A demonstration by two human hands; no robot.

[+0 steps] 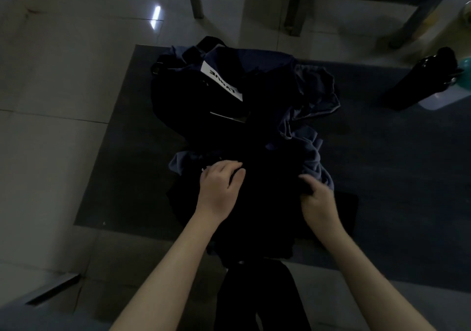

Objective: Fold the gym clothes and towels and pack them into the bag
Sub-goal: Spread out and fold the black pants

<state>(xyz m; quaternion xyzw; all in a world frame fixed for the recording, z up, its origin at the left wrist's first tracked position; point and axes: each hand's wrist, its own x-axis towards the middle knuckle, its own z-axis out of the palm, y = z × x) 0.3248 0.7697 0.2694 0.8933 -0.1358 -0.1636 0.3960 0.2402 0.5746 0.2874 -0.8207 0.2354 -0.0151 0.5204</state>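
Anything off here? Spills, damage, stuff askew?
No spill or damage visible. Only disorder: the crumpled blue-grey cloth and black garment lie in an unfolded heap against the dark bag with a white label. The left hand and right hand are on the black garment. Frame is very dark.

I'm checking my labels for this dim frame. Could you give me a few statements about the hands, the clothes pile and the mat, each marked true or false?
1. The left hand and the right hand are both on the crumpled black garment. True.
2. The white label with black lettering lies beside the wrists. False: it sits on the far side of the pile, beyond the hands.
3. The pile rests on bare pale tiles. False: it lies on the dark grey floor mat.
4. A crumpled blue-grey cloth lies just beyond the right hand. True.
5. A tall black bottle stands right of the pile. True.
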